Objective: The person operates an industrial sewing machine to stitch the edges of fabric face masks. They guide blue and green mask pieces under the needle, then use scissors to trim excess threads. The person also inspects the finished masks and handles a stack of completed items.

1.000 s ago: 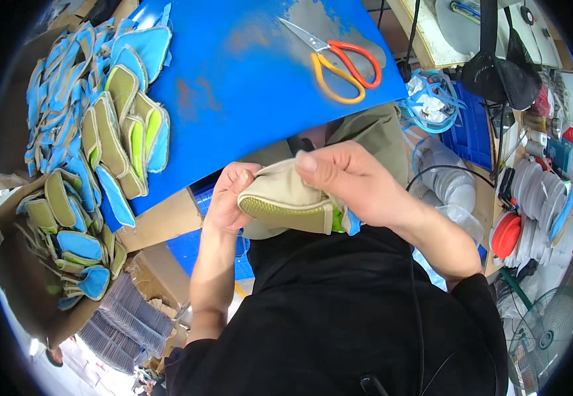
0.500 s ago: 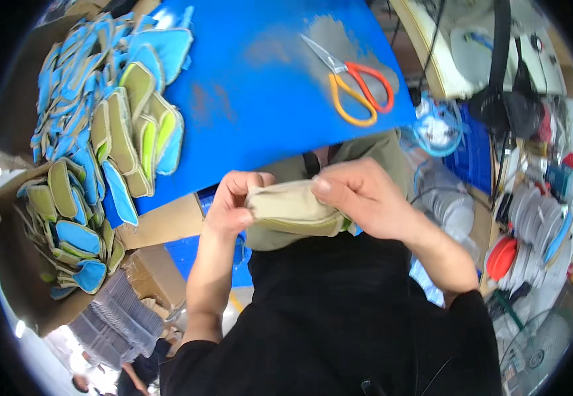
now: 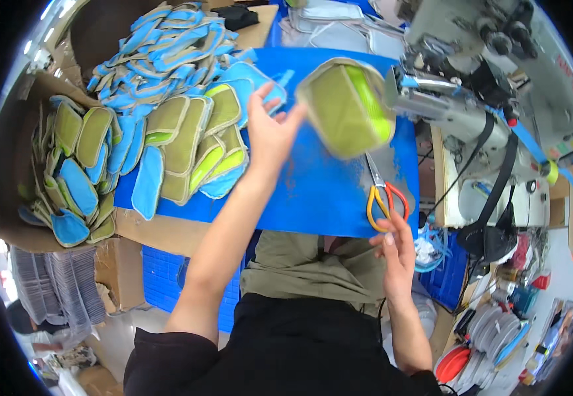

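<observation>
My left hand (image 3: 270,132) is raised over the blue work surface (image 3: 313,204) with its fingers apart and nothing held, beside a pile of blue and olive padded fabric pieces (image 3: 180,152). Just right of it a blurred olive piece with a lime panel and beige edging (image 3: 336,115) appears to be in the air, touched by neither hand. My right hand (image 3: 397,261) is lower right, fingertips by the yellow and red handles of the scissors (image 3: 375,181), fingers loosely extended and apart; whether they touch the handles I cannot tell.
A cardboard box (image 3: 19,158) holds more pieces at the left, above stacks of grey flat items (image 3: 55,290). Grey pieces (image 3: 332,36) lie beyond the work surface. A sewing machine (image 3: 431,109) stands at the right, with a blue basin (image 3: 435,261) and shelved supplies (image 3: 491,333) below.
The beige and olive piece has left both hands and moved up the surface. My left hand moved up, my right down toward the scissors. The view tilted, bringing in the sewing machine.
</observation>
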A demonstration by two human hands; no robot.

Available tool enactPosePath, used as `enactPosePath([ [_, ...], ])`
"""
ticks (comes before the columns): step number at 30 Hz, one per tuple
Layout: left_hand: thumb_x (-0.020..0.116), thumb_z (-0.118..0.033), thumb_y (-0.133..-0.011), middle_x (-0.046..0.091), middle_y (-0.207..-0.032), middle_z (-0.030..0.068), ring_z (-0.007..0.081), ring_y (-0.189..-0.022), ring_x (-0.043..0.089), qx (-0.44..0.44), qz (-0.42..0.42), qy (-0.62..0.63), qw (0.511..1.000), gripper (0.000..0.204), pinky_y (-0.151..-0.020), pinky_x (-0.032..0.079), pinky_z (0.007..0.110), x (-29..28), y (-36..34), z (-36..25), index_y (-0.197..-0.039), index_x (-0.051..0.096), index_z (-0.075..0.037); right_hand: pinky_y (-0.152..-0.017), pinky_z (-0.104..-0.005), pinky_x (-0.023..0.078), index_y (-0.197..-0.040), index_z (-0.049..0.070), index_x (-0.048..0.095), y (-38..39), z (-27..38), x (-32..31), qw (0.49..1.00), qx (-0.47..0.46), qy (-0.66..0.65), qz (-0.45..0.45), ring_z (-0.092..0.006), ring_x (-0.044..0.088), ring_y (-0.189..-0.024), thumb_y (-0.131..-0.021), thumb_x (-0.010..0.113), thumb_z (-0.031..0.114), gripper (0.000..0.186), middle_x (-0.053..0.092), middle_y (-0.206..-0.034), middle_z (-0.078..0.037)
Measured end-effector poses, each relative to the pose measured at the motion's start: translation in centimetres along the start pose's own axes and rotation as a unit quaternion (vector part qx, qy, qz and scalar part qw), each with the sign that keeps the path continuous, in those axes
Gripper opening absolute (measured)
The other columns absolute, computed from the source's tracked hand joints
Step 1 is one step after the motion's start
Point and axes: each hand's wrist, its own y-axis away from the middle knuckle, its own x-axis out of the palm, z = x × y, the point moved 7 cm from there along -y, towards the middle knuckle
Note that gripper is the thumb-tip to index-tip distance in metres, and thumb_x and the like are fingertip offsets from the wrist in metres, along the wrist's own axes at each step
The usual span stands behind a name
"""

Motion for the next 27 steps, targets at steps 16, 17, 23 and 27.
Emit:
enactPosePath([
  [16, 0.093, -0.075, -0.040, 0.061, -0.135, 0.0151, 0.0202, -0.111, 0.063, -0.043, 0.537, 0.692, 0.481, 0.150, -0.089, 0.052, 0.034, 6.6, 23.7, -20.9, -0.153, 0.035, 0.004, -0.095, -0.0312, 0.050, -0.141, -0.002, 0.053, -0.5, -2.7, -0.4, 0.997, -0.038, 0.070, -0.022, -0.0141, 0.059, -0.106, -0.104, 0.058, 0.011, 0.039, 0.060, -0.132, -0.012],
  [17, 0.093, -0.071, -0.045, 0.062, -0.132, 0.0138, 0.0199, -0.109, 0.063, -0.034, 0.541, 0.646, 0.537, 0.141, -0.088, 0.052, 0.033, 6.7, 23.1, -19.6, -0.152, 0.037, 0.001, -0.095, -0.0303, 0.049, -0.141, -0.002, 0.053, -0.7, -2.5, -0.3, 0.996, -0.044, 0.073, -0.015, -0.0138, 0.058, -0.105, -0.104, 0.058, 0.012, 0.039, 0.060, -0.131, -0.011],
  [23, 0.096, -0.042, -0.071, 0.069, -0.107, 0.0060, 0.0133, -0.084, 0.064, -0.034, 0.489, 0.197, 0.849, 0.078, -0.072, 0.053, 0.028, 2.4, 17.0, -8.2, -0.132, 0.063, -0.007, -0.093, -0.0320, 0.047, -0.133, 0.000, 0.060, -1.2, -2.5, -2.0, 0.968, -0.087, 0.230, -0.051, -0.0171, 0.059, -0.102, -0.098, 0.065, 0.009, 0.036, 0.061, -0.126, -0.010],
  [27, 0.083, -0.016, -0.086, 0.072, -0.103, 0.0025, 0.0095, -0.084, 0.065, -0.027, 0.301, -0.076, 0.950, 0.026, -0.071, 0.052, 0.027, -3.8, 8.1, -2.7, -0.110, 0.073, -0.010, -0.108, -0.0421, 0.041, -0.131, -0.001, 0.060, -1.3, 0.1, -1.5, 0.902, -0.191, 0.384, -0.049, -0.0345, 0.053, -0.129, -0.095, 0.065, 0.009, 0.037, 0.054, -0.137, -0.019],
])
